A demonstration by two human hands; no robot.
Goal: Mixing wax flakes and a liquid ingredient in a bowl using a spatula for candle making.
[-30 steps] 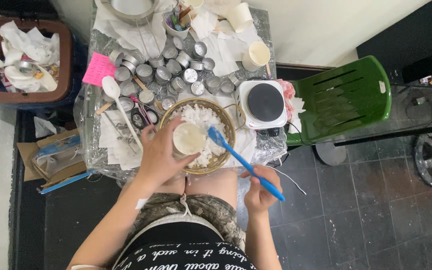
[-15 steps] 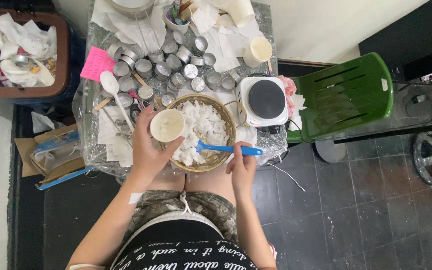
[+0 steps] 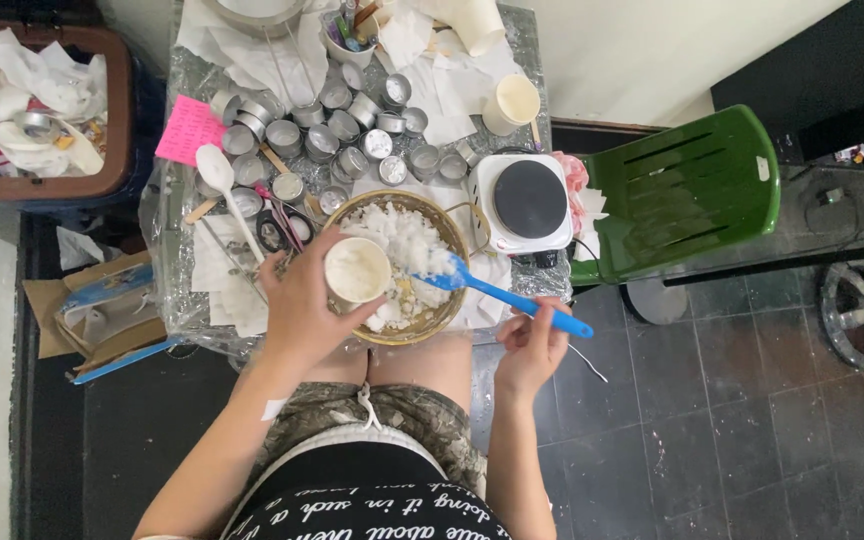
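A: Left hand [image 3: 297,305]?
B: Wrapped around a small white paper cup [image 3: 357,270], fingers clamped on its side, cup held mouth-up over the near-left rim of the bowl [image 3: 352,205].
A: Bowl details?
B: Round, gold-coloured, full of white flakes [image 3: 407,240]. It's the anchor for everything.
A: Right hand [image 3: 532,345]?
B: Closed on the handle end of a blue spoon [image 3: 512,297], near-right of the bowl, off the table edge. The spoon's head lies over the bowl, loaded with flakes, just right of the cup.
A: Touching the cup?
B: Can't tell, very close.
A: Surroundings?
B: White hot plate [image 3: 524,200] with black top just right of the bowl. Cluster of small metal tins [image 3: 352,135] beyond it. White spoon [image 3: 222,185] and pink note [image 3: 190,130] to the bowl's left. Green chair [image 3: 682,190] further right, past the hot plate. Brown bin [image 3: 112,100] of crumpled paper far left.
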